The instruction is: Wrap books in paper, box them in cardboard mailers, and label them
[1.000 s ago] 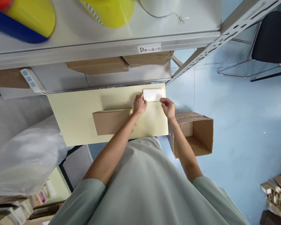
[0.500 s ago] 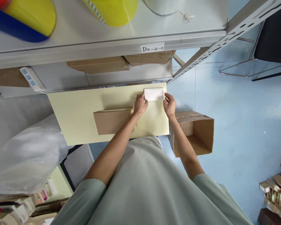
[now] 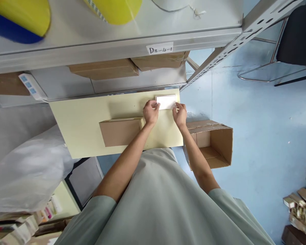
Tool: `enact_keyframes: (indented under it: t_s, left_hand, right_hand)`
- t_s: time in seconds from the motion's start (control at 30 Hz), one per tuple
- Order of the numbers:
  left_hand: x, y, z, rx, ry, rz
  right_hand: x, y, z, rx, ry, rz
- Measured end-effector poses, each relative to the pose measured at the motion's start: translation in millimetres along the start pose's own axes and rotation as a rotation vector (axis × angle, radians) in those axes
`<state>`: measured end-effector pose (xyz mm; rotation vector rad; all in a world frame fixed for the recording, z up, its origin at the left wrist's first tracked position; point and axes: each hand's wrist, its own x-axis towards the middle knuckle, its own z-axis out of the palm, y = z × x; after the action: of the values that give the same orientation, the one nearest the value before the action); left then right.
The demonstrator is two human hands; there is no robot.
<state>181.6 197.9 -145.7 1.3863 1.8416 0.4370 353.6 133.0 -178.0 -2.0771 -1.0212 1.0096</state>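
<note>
A small stack of white cards or papers (image 3: 166,102) is at the far right part of the pale yellow board (image 3: 84,136). My left hand (image 3: 151,113) pinches its left end, and my right hand (image 3: 180,114) pinches the lower right corner. The top white piece sits slightly off the one beneath it. Left of my left forearm, a closed brown cardboard box (image 3: 120,132) lies on the board.
A metal shelf (image 3: 112,46) with yellow containers runs across the top, brown boxes on the level beneath. An open cardboard box (image 3: 220,146) stands right of the board. A black chair (image 3: 297,37) is at the upper right, a white plastic bag (image 3: 28,170) at the left.
Both hands have shifted slightly left. My right hand has closed on the white piece's right corner, and the top piece now sits a little lower than the one under it.
</note>
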Motion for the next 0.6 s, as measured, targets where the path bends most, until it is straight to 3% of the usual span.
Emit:
enact_keyframes:
  t_s: [0.4,0.6]
  left_hand:
    - [5.7,9.5,2.6,-0.231,0.012,-0.061]
    - [12.1,11.2,-2.6,-0.146,0.007,-0.061]
  right_hand:
    - [-1.2,-7.9,-5.6,0.137,0.028,0.007]
    - [5.7,-10.3,-0.4,0.21,0.089,0.16]
